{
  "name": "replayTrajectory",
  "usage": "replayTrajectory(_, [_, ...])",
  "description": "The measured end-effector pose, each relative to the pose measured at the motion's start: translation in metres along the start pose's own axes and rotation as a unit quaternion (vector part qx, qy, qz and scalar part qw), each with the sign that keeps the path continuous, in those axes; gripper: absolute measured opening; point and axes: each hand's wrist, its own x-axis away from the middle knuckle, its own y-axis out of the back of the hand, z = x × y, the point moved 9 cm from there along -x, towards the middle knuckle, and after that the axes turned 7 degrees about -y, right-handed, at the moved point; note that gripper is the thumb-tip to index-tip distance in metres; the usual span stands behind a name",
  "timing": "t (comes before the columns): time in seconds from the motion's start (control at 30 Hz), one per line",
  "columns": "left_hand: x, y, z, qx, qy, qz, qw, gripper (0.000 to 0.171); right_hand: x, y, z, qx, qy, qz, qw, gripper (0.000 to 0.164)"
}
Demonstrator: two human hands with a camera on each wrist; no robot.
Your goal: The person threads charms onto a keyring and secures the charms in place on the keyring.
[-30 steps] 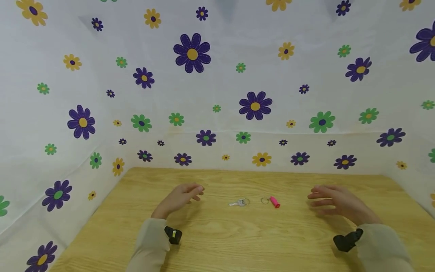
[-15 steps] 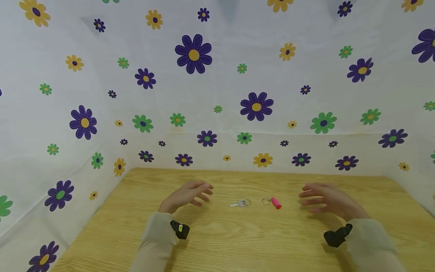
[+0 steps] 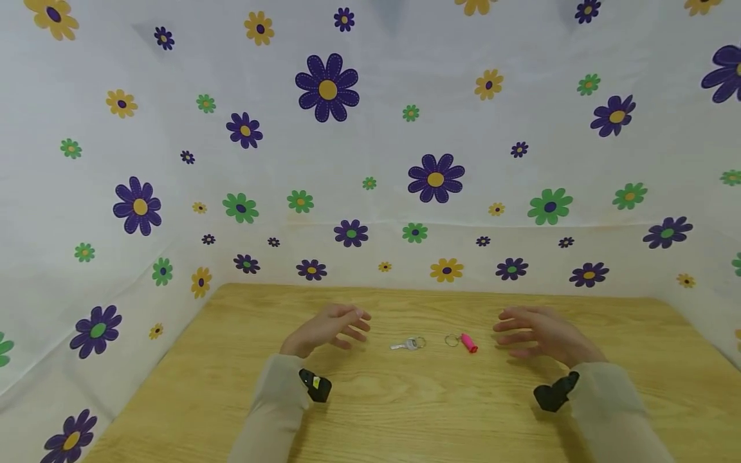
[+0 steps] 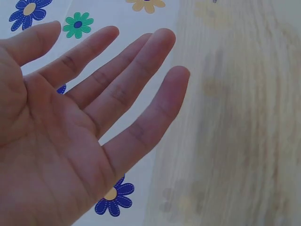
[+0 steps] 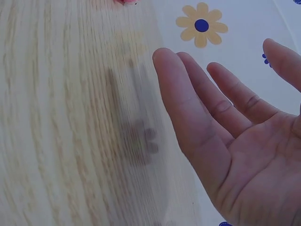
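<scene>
A silver key lies on the wooden table with a thin metal ring at its right end. To its right, a pink bullet-shaped fob lies tilted, with its own split ring toward the key. My left hand hovers left of the key, fingers spread and relaxed, holding nothing. On the other side, right of the pink fob, my right hand hangs over the table with loose fingers and a bare palm. In the right wrist view a sliver of the pink fob shows at the top edge.
The wood-grain table runs back to a white flower-printed cloth, which also hangs at both sides. Black wrist cameras sit at both cuffs.
Both hands have moved inward over the table, the left one rightward toward the key and the right one leftward toward the pink fob. The key and fob lie where they were.
</scene>
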Motion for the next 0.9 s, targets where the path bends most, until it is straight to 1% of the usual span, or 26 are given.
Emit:
replayTrajectory(0.17, [-0.002,-0.001,0.005,0.010,0.006,-0.008,0.9999,0.050,-0.006,-0.005,0.004,0.000,0.003,0.001,1.000,0.059])
replayTrajectory(0.37, [-0.006,-0.004,0.005,0.008,0.010,-0.008,0.9999,0.052,-0.011,-0.011,0.005,-0.009,-0.001,0.003,1.000,0.059])
replayTrajectory(0.57, [-0.015,-0.009,0.010,0.028,0.026,-0.007,0.9993,0.050,-0.016,-0.017,0.006,-0.026,0.004,0.010,1.000,0.056])
replayTrajectory(0.73, [-0.021,-0.014,0.011,0.030,0.034,0.001,0.9990,0.048,-0.020,-0.023,0.008,-0.041,0.006,0.019,0.999,0.056])
replayTrajectory(0.9, [-0.028,-0.018,0.010,0.020,0.033,0.012,0.9992,0.046,-0.023,-0.027,0.007,-0.041,-0.001,0.020,0.999,0.058])
